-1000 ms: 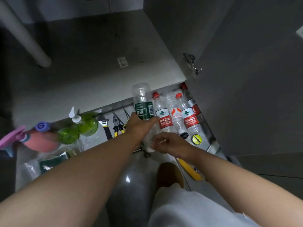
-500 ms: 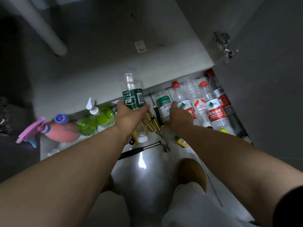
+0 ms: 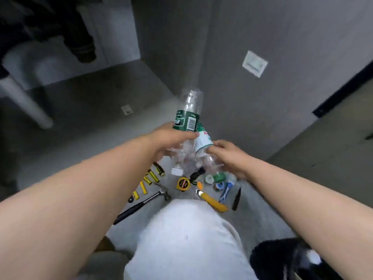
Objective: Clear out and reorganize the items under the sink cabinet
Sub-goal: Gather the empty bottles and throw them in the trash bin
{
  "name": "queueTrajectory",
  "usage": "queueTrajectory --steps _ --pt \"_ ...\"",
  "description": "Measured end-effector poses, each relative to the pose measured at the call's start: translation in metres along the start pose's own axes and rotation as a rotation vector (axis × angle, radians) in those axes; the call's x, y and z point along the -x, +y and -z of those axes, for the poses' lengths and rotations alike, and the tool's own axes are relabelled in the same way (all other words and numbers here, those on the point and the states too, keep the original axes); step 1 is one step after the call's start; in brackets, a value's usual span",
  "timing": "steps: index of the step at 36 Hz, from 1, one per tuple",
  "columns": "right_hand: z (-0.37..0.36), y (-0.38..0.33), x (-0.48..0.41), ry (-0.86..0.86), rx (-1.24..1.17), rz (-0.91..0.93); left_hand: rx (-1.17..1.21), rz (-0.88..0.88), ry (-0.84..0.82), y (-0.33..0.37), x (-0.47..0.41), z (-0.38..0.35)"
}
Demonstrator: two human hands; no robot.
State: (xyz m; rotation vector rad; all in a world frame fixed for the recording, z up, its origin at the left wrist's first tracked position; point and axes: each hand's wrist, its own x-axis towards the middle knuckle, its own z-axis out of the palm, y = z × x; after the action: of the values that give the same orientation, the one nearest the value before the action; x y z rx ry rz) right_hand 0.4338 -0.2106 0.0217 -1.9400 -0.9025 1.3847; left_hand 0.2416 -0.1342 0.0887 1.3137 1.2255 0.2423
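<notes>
Item 1: clear plastic bottle with a dark green label point(image 3: 186, 120), centre of frame, inverted with its white cap down. The left hand point(image 3: 171, 139) is wrapped round its middle.

Item 2: clear plastic bottle with a white-and-green label point(image 3: 202, 142), touching item 1 on its right side, green cap down. The right hand point(image 3: 230, 156) is curled round its lower body. The pair seem to be gathered together so that they can be carried as one load.

Below them, on the floor at lower centre: yellow tape measure point(image 3: 183, 184), black-handled hammer point(image 3: 145, 203), yellow utility knife point(image 3: 212, 200), probably laid out as a sorted group.

Grey cabinet floor point(image 3: 90, 110): upper left.

Change: half a second ago item 2 lay on the floor under the reaching right hand. It is now lifted. The red-capped bottles and sprayers have left the view.
</notes>
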Motion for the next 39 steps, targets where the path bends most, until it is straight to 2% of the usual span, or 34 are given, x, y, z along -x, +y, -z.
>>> queueTrajectory --steps 5,11,16,19,24,28,32,35,39 --pt "0.078 0.014 0.091 0.008 -0.086 -0.031 -0.268 -0.027 -0.226 0.06 0.048 -0.062" --pt "0.156 0.067 0.198 0.03 -0.169 -0.114 -0.414 -0.054 -0.305 0.096 0.102 -0.156" --pt "0.208 0.122 0.275 0.008 -0.08 -0.277 -0.332 -0.042 -0.435 0.083 0.131 -0.224" --pt "0.223 0.146 0.315 -0.051 -0.011 -0.397 -0.295 -0.035 -0.453 0.068 0.137 -0.242" --pt "0.215 0.174 0.34 -0.066 0.298 -0.633 -0.354 -0.083 -0.494 0.057 0.142 -0.249" --pt "0.188 0.203 0.322 0.088 0.406 -0.716 -0.291 -0.058 -0.516 0.05 0.143 -0.248" --pt "0.155 0.226 0.293 0.241 0.464 -0.714 -0.247 -0.001 -0.562 0.046 0.141 -0.245" --pt "0.141 0.241 0.275 0.355 0.556 -0.666 -0.258 0.052 -0.56 0.042 0.137 -0.242" --pt "0.13 0.26 0.254 0.512 0.556 -0.577 -0.286 0.123 -0.522 0.037 0.13 -0.241"
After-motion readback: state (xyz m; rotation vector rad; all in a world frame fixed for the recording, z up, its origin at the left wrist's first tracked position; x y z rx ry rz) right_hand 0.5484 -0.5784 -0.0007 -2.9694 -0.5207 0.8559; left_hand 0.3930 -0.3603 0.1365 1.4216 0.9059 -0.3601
